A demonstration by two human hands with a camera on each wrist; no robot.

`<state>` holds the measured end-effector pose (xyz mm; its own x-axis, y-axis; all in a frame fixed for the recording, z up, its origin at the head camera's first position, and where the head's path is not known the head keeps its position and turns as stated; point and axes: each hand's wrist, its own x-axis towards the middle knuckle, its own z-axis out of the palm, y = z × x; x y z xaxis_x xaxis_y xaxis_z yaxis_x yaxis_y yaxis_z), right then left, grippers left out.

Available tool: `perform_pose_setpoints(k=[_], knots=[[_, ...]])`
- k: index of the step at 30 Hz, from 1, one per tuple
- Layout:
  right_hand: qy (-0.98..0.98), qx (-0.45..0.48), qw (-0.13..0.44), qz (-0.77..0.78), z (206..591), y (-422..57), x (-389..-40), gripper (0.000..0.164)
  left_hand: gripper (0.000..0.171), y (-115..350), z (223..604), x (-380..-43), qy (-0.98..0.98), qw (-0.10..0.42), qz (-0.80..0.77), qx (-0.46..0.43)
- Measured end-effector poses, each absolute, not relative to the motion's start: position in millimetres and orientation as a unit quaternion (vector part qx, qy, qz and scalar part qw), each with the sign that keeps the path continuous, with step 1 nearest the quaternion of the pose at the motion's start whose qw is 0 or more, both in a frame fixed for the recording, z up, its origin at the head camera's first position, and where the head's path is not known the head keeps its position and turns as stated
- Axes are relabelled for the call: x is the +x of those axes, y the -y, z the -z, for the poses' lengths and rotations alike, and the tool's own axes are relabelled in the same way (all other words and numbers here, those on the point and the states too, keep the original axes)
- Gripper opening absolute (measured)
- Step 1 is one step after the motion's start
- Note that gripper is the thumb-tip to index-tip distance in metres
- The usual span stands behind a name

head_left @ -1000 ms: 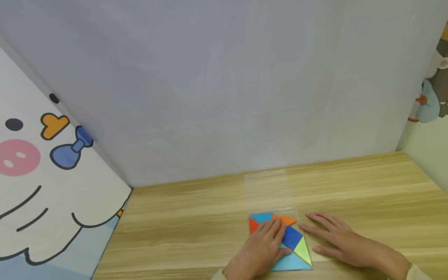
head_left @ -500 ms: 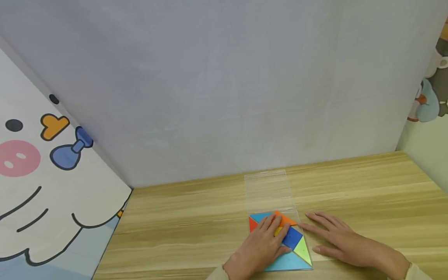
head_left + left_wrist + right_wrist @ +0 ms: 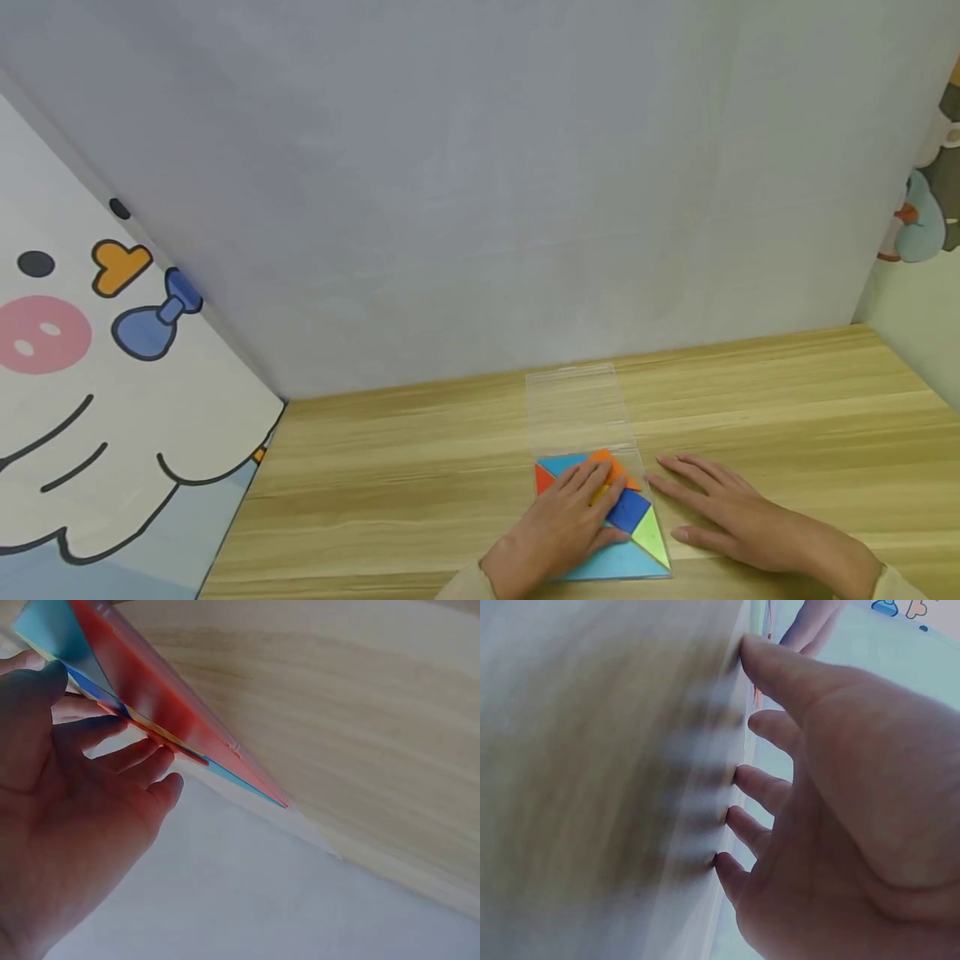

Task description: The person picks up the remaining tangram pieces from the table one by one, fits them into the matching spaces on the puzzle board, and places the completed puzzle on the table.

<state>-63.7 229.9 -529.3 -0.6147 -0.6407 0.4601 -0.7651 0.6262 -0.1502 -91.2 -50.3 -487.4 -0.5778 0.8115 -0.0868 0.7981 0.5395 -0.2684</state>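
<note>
A clear plastic case (image 3: pixel 647 467) lies on the table with tangram pieces in its near half. My left hand (image 3: pixel 562 517) spreads over them, fingertips touching the orange tangram piece (image 3: pixel 618 472), which sits askew over its neighbours at the upper right. Around it show a dark blue square (image 3: pixel 628 512), a light green triangle (image 3: pixel 651 537), a large light blue triangle (image 3: pixel 618 562), a red piece (image 3: pixel 543 477) and a smaller blue piece (image 3: pixel 558 464). A yellow piece (image 3: pixel 599 495) is mostly hidden under my fingers. My right hand (image 3: pixel 731 512) rests on the table beside the case, fingers spread.
The case's transparent lid (image 3: pixel 577 408) lies folded back flat toward the rear of the wooden table (image 3: pixel 390 492). A pale cloth wall (image 3: pixel 487 208) stands behind. At the left is a panel with cartoon prints (image 3: pixel 150 417).
The orange piece has turned clockwise and slid slightly right under my left fingertips, uncovering part of the yellow piece. My right hand has stayed in place.
</note>
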Motion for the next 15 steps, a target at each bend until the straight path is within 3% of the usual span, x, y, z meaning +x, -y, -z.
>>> perform_pose_setpoints(k=[4,15], knots=[[0.884,0.397,0.182,-0.169,528.8,-230.6,-63.1,0.068,0.07,48.5,488.1,-94.3,0.877,0.009,-0.142,-0.46],[0.895,0.381,0.153,-0.177,528.0,-229.1,-62.8,0.063,0.064,44.9,489.2,-100.9,0.864,0.029,-0.136,-0.484]])
